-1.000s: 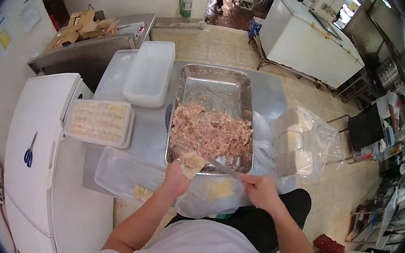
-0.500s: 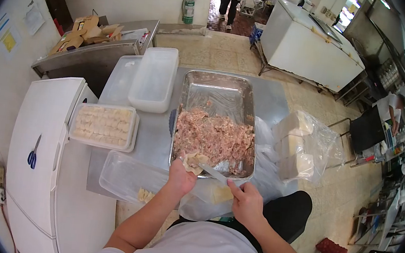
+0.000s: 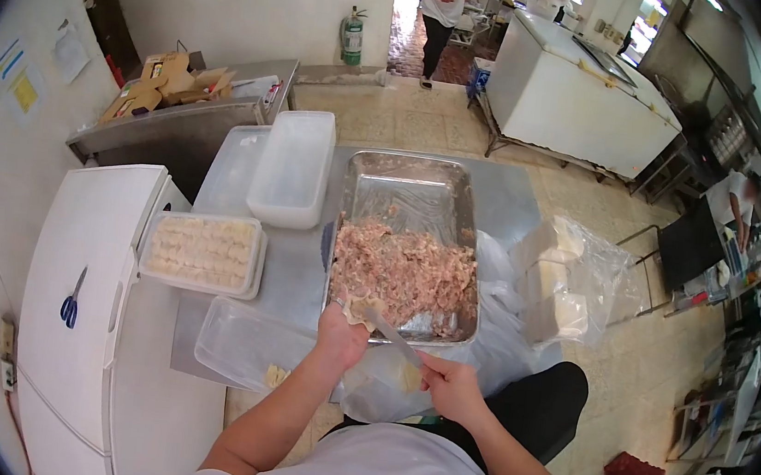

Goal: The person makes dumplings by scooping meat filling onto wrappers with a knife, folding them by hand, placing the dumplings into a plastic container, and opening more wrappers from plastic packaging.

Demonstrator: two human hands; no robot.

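Fingers curled, your left hand (image 3: 342,337) cups the wrapper (image 3: 360,309) by the near rim of the metal tray (image 3: 411,168); your right hand (image 3: 453,390) grips the spatula (image 3: 398,339). Pressing hard could split the wrapper.

I see a glossy metal tray (image 3: 411,169) and rough, moist mince (image 3: 405,266) on my feed. The deep tub (image 3: 290,168) looks cloudy plastic; the knife (image 3: 396,337), smooth metal.
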